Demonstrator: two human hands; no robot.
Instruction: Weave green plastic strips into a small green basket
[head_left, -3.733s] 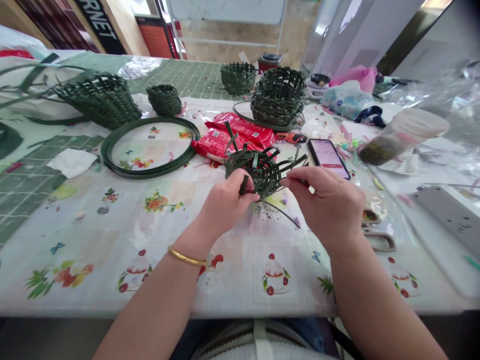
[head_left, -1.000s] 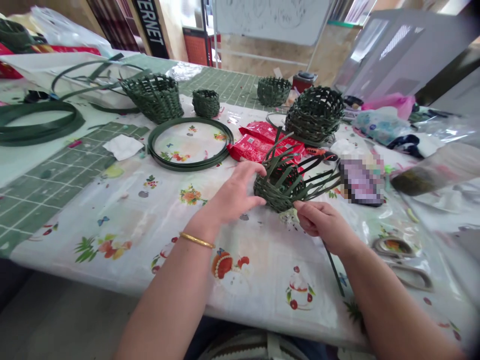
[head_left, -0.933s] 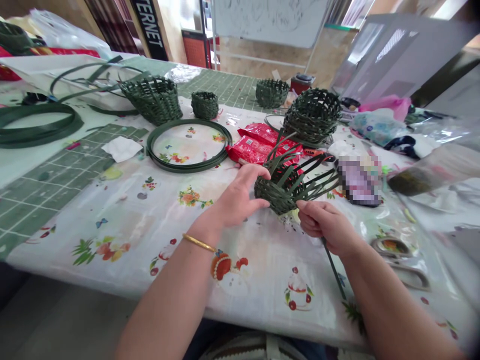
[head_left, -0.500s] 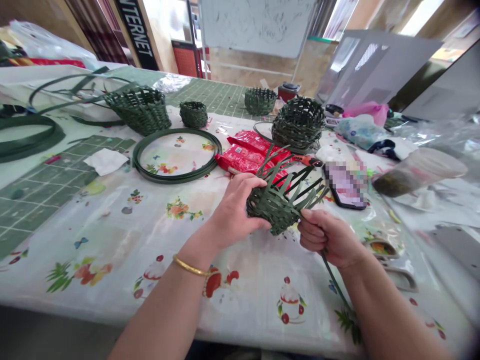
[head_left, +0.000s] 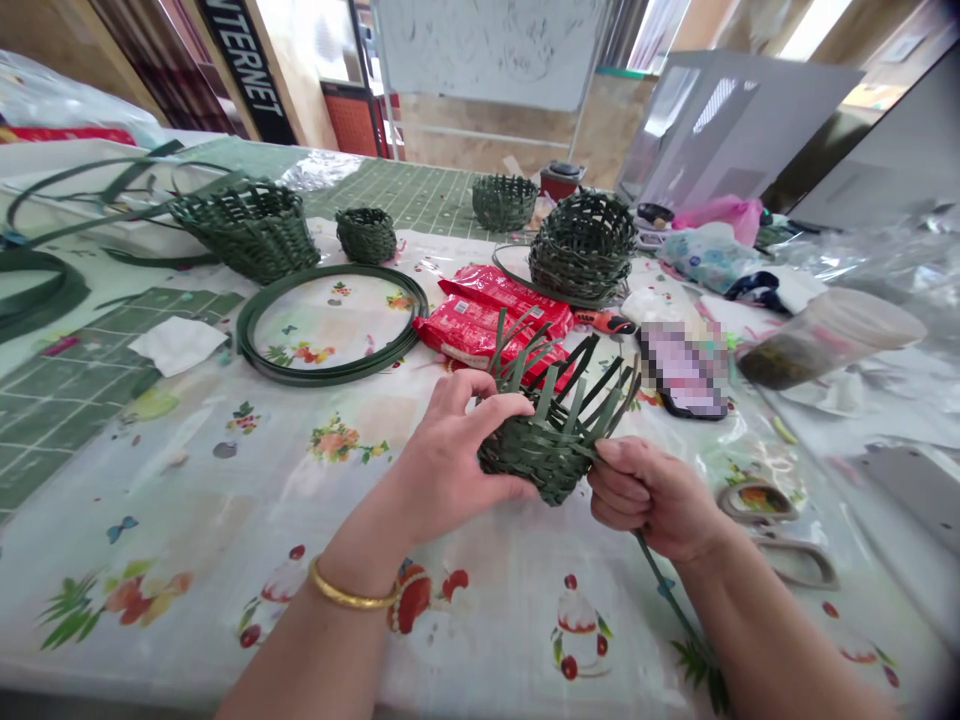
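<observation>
My left hand (head_left: 455, 455) grips the woven base of a small dark green basket (head_left: 529, 462), whose unfinished strips fan upward and to the right. My right hand (head_left: 649, 498) sits against the basket's right side, fingers closed on a long green weaving strip (head_left: 670, 592) that trails down toward the table. The point where the strip meets the weave is hidden behind my fingers.
Beyond my hands lie red packets (head_left: 491, 325), a green strip coil (head_left: 330, 325), several woven baskets including one (head_left: 581, 250) close behind, an orange-handled tool (head_left: 604, 322), a blurred phone (head_left: 682, 370), and a plastic tub (head_left: 831, 338). Scissors (head_left: 776, 535) lie to my right.
The basket has come lower and nearer to me and has turned, with its strips now pointing more upward. My left hand has closed around it, and my right hand stays on the strip.
</observation>
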